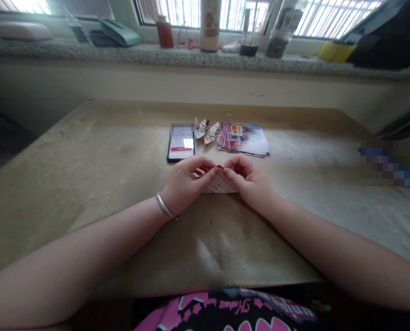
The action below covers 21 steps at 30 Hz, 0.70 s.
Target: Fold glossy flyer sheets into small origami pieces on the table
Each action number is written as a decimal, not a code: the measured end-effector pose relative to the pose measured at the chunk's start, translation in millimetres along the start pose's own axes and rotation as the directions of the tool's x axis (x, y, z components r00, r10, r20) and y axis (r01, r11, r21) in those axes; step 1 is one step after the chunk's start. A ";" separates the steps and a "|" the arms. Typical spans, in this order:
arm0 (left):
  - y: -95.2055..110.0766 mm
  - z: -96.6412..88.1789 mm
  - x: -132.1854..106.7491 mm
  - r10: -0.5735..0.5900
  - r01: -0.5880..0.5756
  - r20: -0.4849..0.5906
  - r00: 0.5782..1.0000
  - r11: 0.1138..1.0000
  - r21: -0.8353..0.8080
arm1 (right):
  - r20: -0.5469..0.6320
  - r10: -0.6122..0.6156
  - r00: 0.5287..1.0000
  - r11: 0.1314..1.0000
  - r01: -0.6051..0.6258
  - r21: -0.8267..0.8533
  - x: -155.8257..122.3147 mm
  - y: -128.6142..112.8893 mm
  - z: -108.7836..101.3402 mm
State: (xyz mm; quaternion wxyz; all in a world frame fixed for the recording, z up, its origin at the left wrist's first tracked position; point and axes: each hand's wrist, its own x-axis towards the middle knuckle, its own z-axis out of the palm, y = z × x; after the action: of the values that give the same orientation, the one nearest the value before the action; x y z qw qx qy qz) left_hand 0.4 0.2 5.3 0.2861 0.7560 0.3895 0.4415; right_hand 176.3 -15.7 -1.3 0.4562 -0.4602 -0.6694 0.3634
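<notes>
Head view: paper (220, 185), maybe half folded, is being pinched by left hand (188, 178) and right hand (252, 181), with finished-looking shapes (211, 134) near twelve o'clock, flat sheets (249, 139) near one

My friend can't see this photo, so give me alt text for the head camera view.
A person's left hand and right hand hold a white printed paper with a bit of red at its top, over a table. Beyond them, from left to right, lie a phone, folded paper pieces and a stack of colourful printed sheets.
</notes>
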 end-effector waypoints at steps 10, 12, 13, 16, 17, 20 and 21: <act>0.6 1.4 -0.4 -0.004 0.004 -0.010 1.000 1.000 0.026 | 0.033 -0.142 0.989 0.983 0.145 -0.115 10.5 -6.3 -1.7; 0.2 1.1 0.0 -0.024 0.024 0.001 1.000 1.000 0.015 | 0.052 -0.161 0.986 0.976 0.167 -0.143 12.3 -7.6 -1.7; -0.3 0.5 0.3 -0.037 0.037 0.014 0.999 0.999 0.010 | 0.058 -0.160 0.985 0.974 0.167 -0.153 13.3 -8.3 -1.4; -3.5 -2.7 1.2 -0.066 0.064 0.062 0.996 0.998 0.022 | 0.053 -0.124 0.991 0.978 0.131 -0.161 17.3 -9.2 0.9; -5.0 -4.0 1.5 -0.074 0.071 0.079 0.994 0.997 0.035 | 0.047 -0.111 0.993 0.981 0.117 -0.157 18.9 -8.6 1.9; -9.2 -7.1 2.3 -0.106 0.098 0.121 0.987 0.993 0.071 | 0.034 -0.070 0.997 0.988 0.074 -0.134 24.0 -3.6 4.8; -10.4 -7.5 2.5 -0.114 0.104 0.124 0.986 0.991 0.082 | 0.033 -0.058 0.998 0.990 0.061 -0.124 25.4 -1.4 5.5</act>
State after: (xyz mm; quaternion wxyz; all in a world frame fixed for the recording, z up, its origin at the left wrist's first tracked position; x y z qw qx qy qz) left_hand -9.0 8.5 1.7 0.3058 0.7707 0.4273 0.3606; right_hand 166.6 7.6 5.2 0.4273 -0.4621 -0.7109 0.3139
